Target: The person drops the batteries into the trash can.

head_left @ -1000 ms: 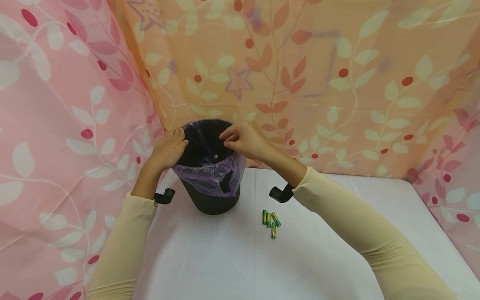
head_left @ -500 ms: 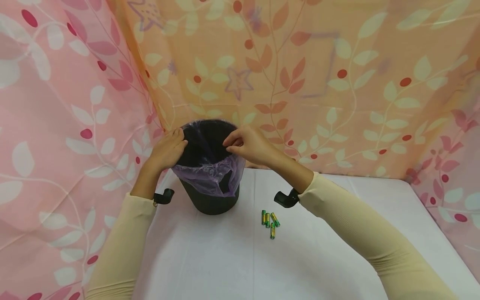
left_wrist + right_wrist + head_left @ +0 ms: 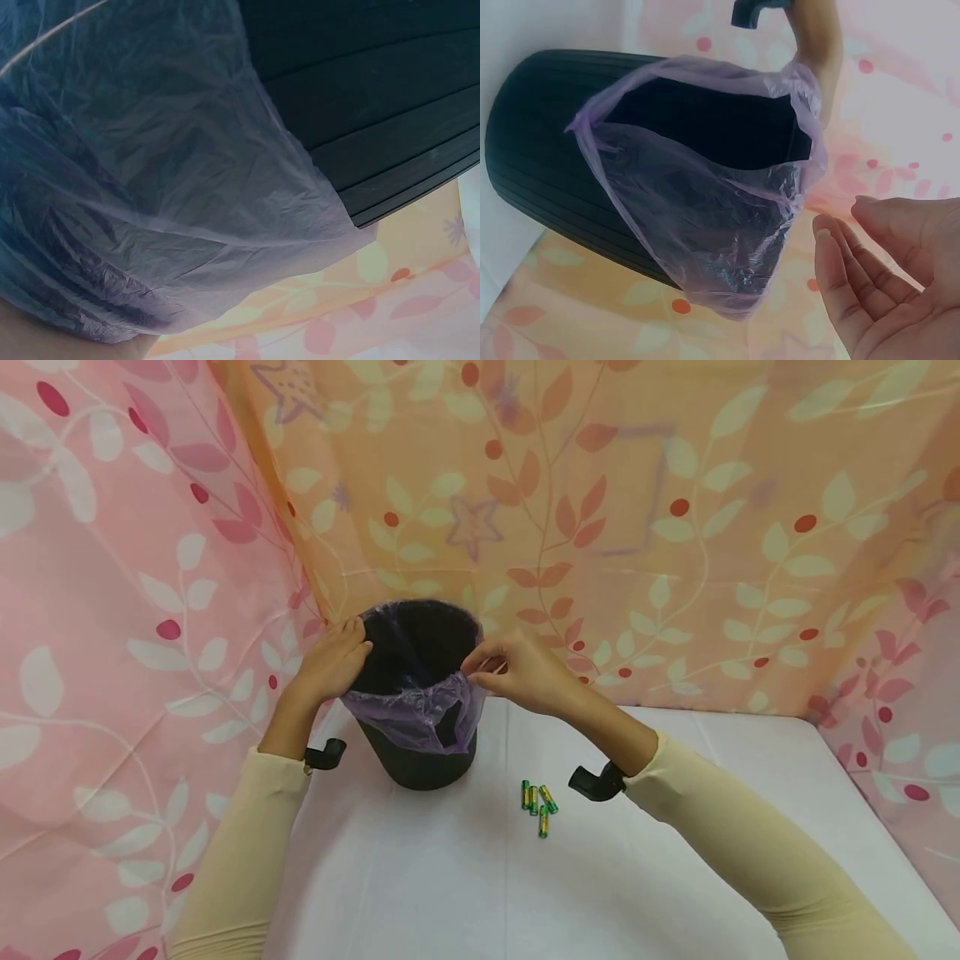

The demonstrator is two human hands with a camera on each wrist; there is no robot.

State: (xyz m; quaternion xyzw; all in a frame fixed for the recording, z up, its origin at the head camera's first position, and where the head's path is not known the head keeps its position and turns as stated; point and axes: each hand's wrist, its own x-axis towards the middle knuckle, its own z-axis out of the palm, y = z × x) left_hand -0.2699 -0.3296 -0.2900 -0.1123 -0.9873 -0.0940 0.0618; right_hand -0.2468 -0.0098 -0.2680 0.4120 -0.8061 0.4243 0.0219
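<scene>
A black trash bin stands upright on the table, lined with a sheer purple trash bag folded over its rim. My left hand grips the rim on the left side, its fingers over the bag. In the left wrist view, bag film over the ribbed bin wall fills most of the picture, with a bit of the hand in the corner. My right hand hovers at the rim's right side. Its thumb and fingers stand apart and hold nothing. Dark shadow hides the bin's bottom.
Several green-and-yellow batteries lie in a small group on the white tablecloth, right of the bin. Flower-printed curtains hang behind the table and at both sides. A black camera mount sticks out from the right wrist.
My right hand has drawn back rightward and lower from over the bin's mouth. A small shiny thing seen below it inside the bin is out of sight. The left hand holds still.
</scene>
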